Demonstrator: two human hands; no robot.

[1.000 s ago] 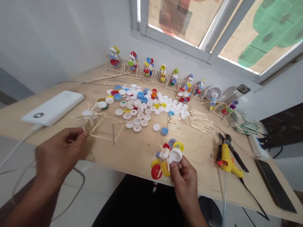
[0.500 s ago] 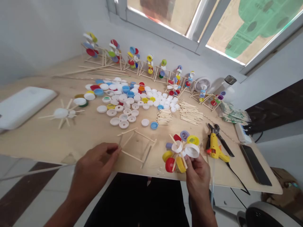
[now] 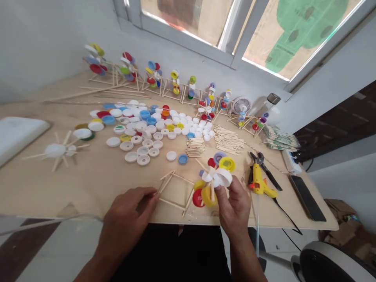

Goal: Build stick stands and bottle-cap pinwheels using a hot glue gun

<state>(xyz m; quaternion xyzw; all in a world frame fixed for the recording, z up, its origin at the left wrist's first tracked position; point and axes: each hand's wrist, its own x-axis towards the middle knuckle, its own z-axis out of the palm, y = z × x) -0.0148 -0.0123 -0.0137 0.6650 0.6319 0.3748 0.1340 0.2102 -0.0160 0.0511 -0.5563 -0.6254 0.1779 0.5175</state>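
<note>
My right hand grips a bottle-cap wheel, made of sticks with red, yellow, purple and white caps round a white hub. The wheel is held up off the table, over the right side of a small stick frame. My left hand has its thumb and fingertips closed on the frame's left corner, near the table's front edge. Whether wheel and frame touch, I cannot tell. Beyond the frame lie a loose white cap and a blue cap.
Many loose caps and stick piles cover the middle. A yellow glue gun, pliers and a phone lie right. A stick-spoked hub lies left. Finished wheels on stands line the wall.
The wheel in my right hand has moved left, closer to the stick frame, and turned slightly. My left hand keeps its pinch on the frame. The whole view has shifted a little.
</note>
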